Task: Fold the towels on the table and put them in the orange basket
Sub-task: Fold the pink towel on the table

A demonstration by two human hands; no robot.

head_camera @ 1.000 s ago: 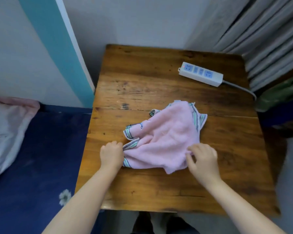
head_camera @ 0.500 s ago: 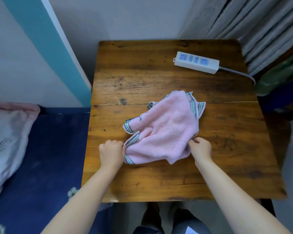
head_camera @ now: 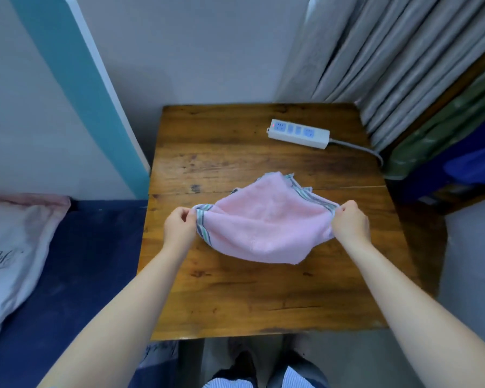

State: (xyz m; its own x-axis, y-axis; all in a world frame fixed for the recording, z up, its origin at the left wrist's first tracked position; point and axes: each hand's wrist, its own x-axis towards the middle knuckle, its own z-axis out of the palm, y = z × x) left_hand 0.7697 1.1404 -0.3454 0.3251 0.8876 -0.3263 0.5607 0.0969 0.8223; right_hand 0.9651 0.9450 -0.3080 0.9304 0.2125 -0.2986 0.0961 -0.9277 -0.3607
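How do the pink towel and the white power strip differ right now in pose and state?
The pink towel is soft and rumpled, stretched between two hands; the power strip is rigid and straight. The left hand and the right hand each pinch a striped corner of the towel; the power strip goes untouched. The towel sits mid-table, the power strip at the far right near the curtain. Both are over the same wooden table.

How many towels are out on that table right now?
1. A pink towel is stretched over the middle of the wooden table, pinched at its corners by the left hand and right hand. No others show.
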